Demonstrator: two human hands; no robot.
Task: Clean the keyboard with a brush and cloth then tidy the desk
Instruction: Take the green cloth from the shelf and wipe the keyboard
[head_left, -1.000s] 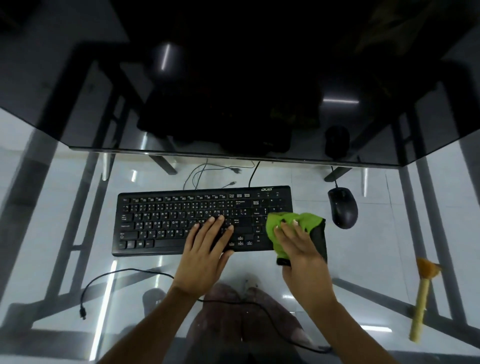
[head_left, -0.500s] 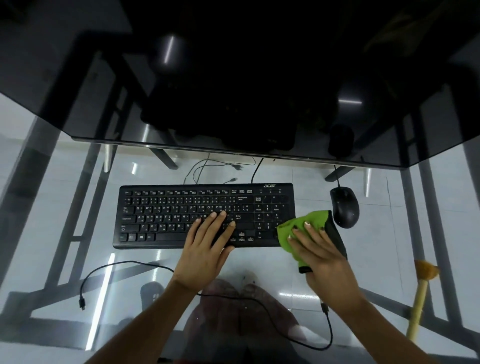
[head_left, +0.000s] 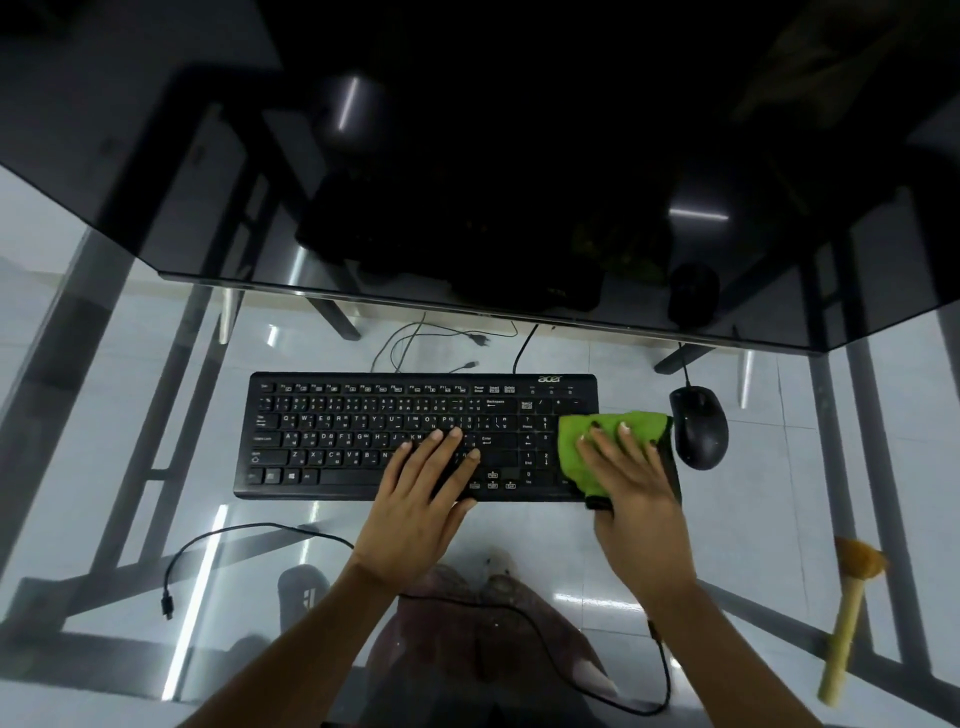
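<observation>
Black and long, the keyboard (head_left: 415, 436) lay flat on the glass desk (head_left: 779, 519), its long axis running left to right and its cable leading away from the person toward the monitor (head_left: 467, 156). The left hand (head_left: 415, 514) rested on its keys with fingers straight and slightly spread, gripping nothing. The right hand (head_left: 634, 499) pressed a green cloth (head_left: 576, 447) with flat fingers onto the keyboard's right end, over the number pad. Just beside the cloth sat a black mouse (head_left: 698, 428). A wooden-handled brush (head_left: 847, 623) lay well apart at the desk's right, bristles pointing away from the person. A loose black cable (head_left: 234, 535) curved along the near edge.
</observation>
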